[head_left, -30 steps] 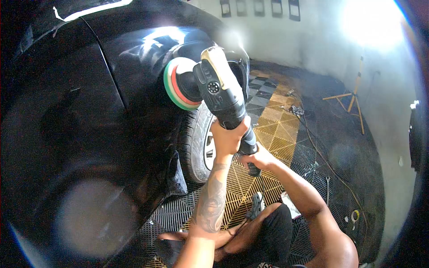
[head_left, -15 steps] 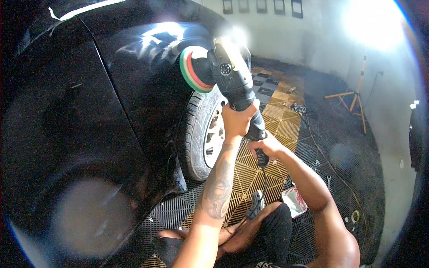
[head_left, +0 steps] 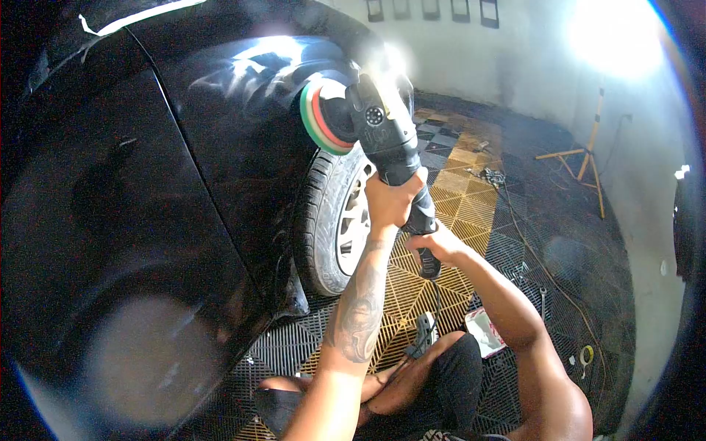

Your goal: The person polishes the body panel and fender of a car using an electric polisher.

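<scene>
Leftmost, a black car (head_left: pixel 110 206) fills the view, with a white strip (head_left: pixel 140 16) along its top edge and bright glare on the panel above the wheel. Next comes the polisher's round pad (head_left: pixel 316 121), banded green, white and red, standing edge-on at that panel just above the wheel (head_left: pixel 318 228); whether its face touches the paint, I cannot tell. To its right is the polisher (head_left: pixel 388 136) itself, held up at a slant, head high and handle sloping down to the right. The left hand (head_left: pixel 393 200), at the end of a tattooed forearm, is wrapped around the polisher's neck, its fingertips mostly hidden behind it. Below sits a shoe (head_left: pixel 426 331) on the slatted floor (head_left: pixel 456 287). Farther right, the right hand (head_left: pixel 440 246) grips the lower end of the handle, fingers curled around it, their tips partly hidden. Beyond are a white tray (head_left: pixel 484 331) by the right arm, a wrench (head_left: pixel 543 300), a roll of tape (head_left: pixel 586 356), and a yellow stand (head_left: pixel 588 151) under a glaring lamp (head_left: pixel 616 33).
</scene>
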